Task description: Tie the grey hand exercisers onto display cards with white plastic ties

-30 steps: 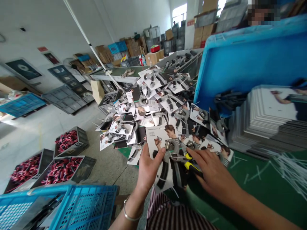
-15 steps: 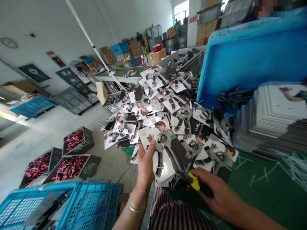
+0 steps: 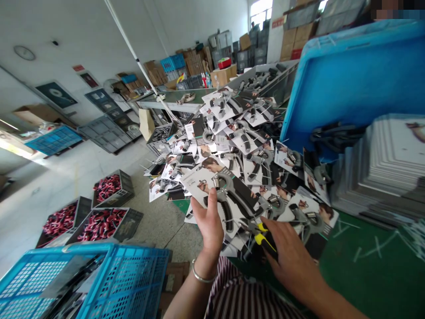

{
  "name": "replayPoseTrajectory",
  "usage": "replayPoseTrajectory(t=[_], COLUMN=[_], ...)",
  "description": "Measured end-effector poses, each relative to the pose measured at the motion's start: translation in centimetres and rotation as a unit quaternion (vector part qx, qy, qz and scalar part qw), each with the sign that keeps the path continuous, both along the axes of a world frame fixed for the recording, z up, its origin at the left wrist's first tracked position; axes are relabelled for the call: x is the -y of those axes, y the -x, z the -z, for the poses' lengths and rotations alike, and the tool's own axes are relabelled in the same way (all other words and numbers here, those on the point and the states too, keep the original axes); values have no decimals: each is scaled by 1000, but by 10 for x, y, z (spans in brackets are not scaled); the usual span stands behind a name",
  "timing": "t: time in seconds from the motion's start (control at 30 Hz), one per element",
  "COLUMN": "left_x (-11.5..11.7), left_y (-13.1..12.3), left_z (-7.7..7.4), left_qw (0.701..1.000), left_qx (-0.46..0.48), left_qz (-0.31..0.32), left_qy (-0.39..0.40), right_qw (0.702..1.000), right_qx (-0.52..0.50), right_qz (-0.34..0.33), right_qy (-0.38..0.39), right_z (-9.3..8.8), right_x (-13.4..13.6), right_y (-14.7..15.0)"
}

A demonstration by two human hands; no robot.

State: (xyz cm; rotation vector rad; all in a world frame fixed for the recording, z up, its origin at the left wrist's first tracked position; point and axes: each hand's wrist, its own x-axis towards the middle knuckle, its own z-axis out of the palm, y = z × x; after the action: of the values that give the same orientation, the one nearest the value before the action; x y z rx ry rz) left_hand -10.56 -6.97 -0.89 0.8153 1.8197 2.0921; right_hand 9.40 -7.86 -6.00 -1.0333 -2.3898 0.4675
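Observation:
My left hand [image 3: 210, 223] is closed on a printed cardboard card [image 3: 194, 178], thumb on its front face. Fixed to that card is a grey and black hand grip strengthener [image 3: 241, 201] with a coiled spring. A thin white cable tie crosses its lower handle. In my right hand [image 3: 292, 259] are cutting pliers [image 3: 261, 237] with yellow and black handles spread apart. Their jaws are by the card's lower right edge; I cannot tell whether they touch a tie. Beyond both hands lies a heap of similar carded grip strengtheners [image 3: 244, 137].
Stacked cards [image 3: 392, 155] and a tilted blue crate [image 3: 352, 84] are on the right. White tie scraps [image 3: 368, 248] lie on the green tabletop [image 3: 381, 283]. A blue basket [image 3: 133, 279] and grey bins of red-and-black parts [image 3: 102, 223] stand at lower left.
The held card has tilted, its top swinging left. The pliers' handles have spread, and my right fingers have straightened somewhat around them. The camera view has shifted slightly left.

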Motion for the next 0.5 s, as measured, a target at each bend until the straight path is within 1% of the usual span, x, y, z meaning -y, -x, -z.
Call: replayPoseTrajectory(t=[0.13, 0.23, 0.3, 0.37, 0.43, 0.47, 0.5], left_x=[-1, 0, 0, -1, 0, 3, 10], left_y=[-3, -6, -7, -6, 8, 21, 41], left_z=[-1, 2, 5, 9, 14, 16, 16], left_qw=[1000, 1000, 999, 999, 998, 997, 996], left_qx=[-6, -9, -13, -14, -15, -18, -25], left_qz=[-19, -22, -28, -19, -4, -11, -33], left_qy=[9, 11, 22, 42, 60, 68, 73], right_qw=[999, 997, 992, 983, 969, 960, 953], right_qx=[-27, -40, -54, -76, -102, -112, -123], right_qz=[8, 7, -8, -48, -107, -134, -150], right_qy=[27, 72, 117, 162, 201, 217, 233], right_z=[9, 16, 19, 17, 13, 10, 8], right_x=[3, 1, 1, 5, 13, 17, 20], right_y=[11, 13, 14, 14, 15, 15, 14])
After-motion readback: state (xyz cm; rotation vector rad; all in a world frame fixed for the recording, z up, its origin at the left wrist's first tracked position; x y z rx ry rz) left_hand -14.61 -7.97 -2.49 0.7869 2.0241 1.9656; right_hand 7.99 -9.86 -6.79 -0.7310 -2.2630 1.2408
